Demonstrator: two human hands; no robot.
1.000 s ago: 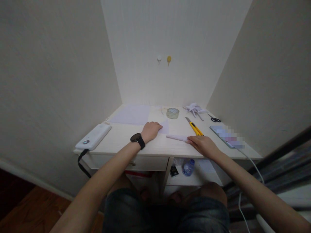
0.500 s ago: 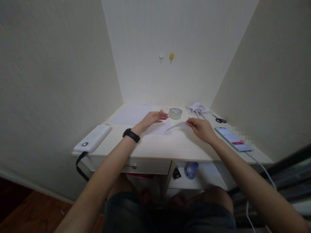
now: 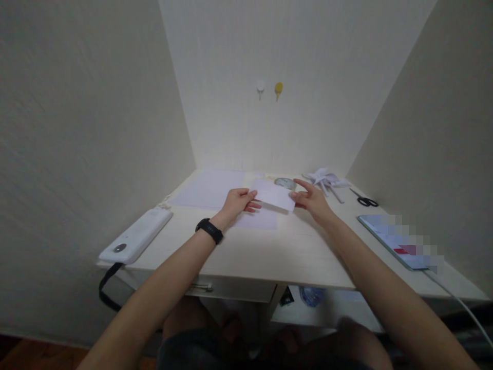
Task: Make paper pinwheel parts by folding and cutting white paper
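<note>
Head view: in a cream-walled alcove, one pale desk (image 3: 269, 252) bears one tape roll (image 3: 285, 183), one scissors (image 3: 365, 200) and one phone (image 3: 396, 239), while left hand (image 3: 235, 202) and right hand (image 3: 311, 199) pinch one paper sheet (image 3: 274, 195) above the desk's middle.

A home corner, this: a small pale worktop (image 3: 269, 252) tucked between plain cream walls, with a drawer (image 3: 231, 289) under it. Two stick-on hooks (image 3: 261, 87) sit on the wall beyond the paper sheet (image 3: 274, 195) both hands pinch. Right of the right hand (image 3: 310, 198) are scissors (image 3: 364, 199) and a phone (image 3: 400, 240) on a cable. Left of the left hand (image 3: 235, 201) is a power bank (image 3: 134, 236). Wood floor (image 3: 15, 354) is below.
</note>
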